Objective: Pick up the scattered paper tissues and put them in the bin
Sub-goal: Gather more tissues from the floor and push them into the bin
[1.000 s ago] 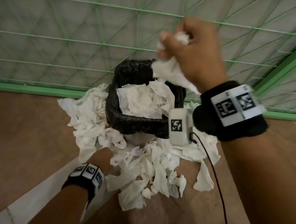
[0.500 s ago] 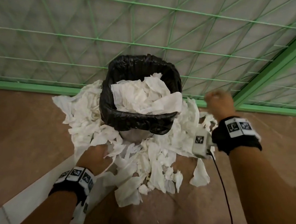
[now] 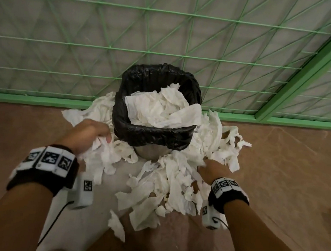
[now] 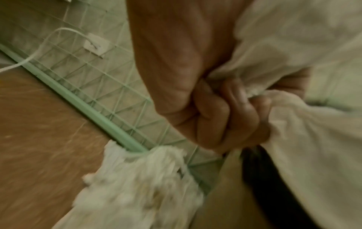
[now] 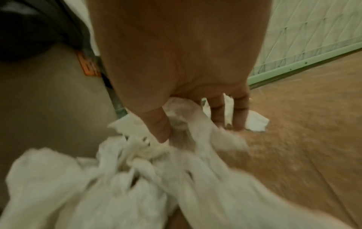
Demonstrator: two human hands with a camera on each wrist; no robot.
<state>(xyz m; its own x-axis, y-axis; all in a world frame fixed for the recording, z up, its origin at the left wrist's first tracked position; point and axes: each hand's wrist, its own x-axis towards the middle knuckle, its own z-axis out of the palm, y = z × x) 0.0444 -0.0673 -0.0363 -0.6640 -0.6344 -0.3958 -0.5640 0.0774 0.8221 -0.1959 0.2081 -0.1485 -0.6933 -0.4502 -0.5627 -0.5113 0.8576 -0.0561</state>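
A bin lined with a black bag [image 3: 151, 137] stands against the green mesh fence, piled high with white tissues [image 3: 162, 109]. More scattered tissues [image 3: 165, 186] lie on the floor around its base. My left hand [image 3: 100, 139] is just left of the bin, its fingers curled tight around a bunch of tissues [image 3: 105, 156]; the left wrist view shows that fist [image 4: 240, 99] closed on tissue [image 4: 293, 46]. My right hand [image 3: 205, 165] is down in the pile at the bin's front right. There thumb and fingers [image 5: 188, 124] pinch a tissue bunch [image 5: 182, 114].
The green mesh fence [image 3: 167, 52] and its base rail [image 3: 31, 99] run right behind the bin, with a slanted green post [image 3: 307, 70] at the right. The floor is brown [image 3: 287, 177] with a pale strip [image 3: 82, 228] leading to the bin. Wrist cables trail from both arms.
My right hand let its tissue fall into the bin, then dropped to the pile at the bin's front right. My left hand has risen toward the bin's left side with tissues in it.
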